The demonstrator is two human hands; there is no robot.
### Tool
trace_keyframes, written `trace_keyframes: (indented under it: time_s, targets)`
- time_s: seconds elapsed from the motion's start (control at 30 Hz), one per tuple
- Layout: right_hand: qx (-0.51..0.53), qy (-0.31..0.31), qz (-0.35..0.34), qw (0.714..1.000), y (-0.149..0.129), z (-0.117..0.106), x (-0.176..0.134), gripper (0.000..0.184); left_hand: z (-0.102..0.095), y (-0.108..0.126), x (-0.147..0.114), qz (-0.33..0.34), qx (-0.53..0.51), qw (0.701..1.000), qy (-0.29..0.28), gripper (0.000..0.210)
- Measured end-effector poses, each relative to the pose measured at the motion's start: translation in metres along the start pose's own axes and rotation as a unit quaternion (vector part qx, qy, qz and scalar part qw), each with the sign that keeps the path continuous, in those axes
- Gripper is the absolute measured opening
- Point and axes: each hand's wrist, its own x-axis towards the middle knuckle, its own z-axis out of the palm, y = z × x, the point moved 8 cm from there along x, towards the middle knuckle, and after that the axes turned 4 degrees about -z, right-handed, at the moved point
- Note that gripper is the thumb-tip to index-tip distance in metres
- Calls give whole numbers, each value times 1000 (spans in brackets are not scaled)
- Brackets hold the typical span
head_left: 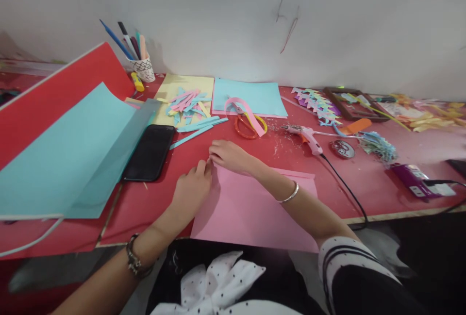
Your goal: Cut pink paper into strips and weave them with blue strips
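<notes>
A sheet of pink paper (255, 213) lies at the front edge of the red table, its far edge folded over in a narrow strip. My left hand (192, 186) pinches the sheet's far left corner, fingers curled. Meeting it there, my right hand (233, 156) presses its closed fingers on the same corner, and my right forearm crosses above the sheet. The fingertips partly hide the corner. Just beyond my hands lie scissors (244, 128) with red and yellow handles and a curled pink paper strip (238, 102) over them.
A black phone (149, 154) and large blue sheets (73, 159) lie left. Cut paper strips (189, 104) rest on yellow paper behind, beside a blue sheet (251, 94). Right are a pink glue gun (307, 139) with a cord, a tape roll (342, 149) and a purple power box (415, 179).
</notes>
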Motion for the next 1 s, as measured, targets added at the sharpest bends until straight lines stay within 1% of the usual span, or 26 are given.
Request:
trace_keyframes:
  time_s: [0.17, 0.33, 0.57, 0.67, 0.8, 1.0]
  targets:
    - [30, 18, -9, 999, 8, 0, 2, 23, -2, 1, 1, -4, -17, 1000, 2, 45]
    - [69, 32, 2, 997, 7, -3, 0, 19, -2, -1, 1, -7, -14, 1000, 0, 42]
    - [49, 17, 11, 999, 4, 1, 2, 23, 4, -3, 3, -13, -10, 999, -33, 43]
    - [47, 22, 22, 998, 7, 3, 2, 23, 3, -2, 3, -13, -22, 999, -38, 43]
    - [59, 26, 48, 997, 9, 3, 1, 22, 4, -1, 3, -10, 5, 999, -48, 44]
    - [64, 26, 76, 995, 9, 3, 0, 20, 3, -1, 2, -9, 12, 999, -38, 44]
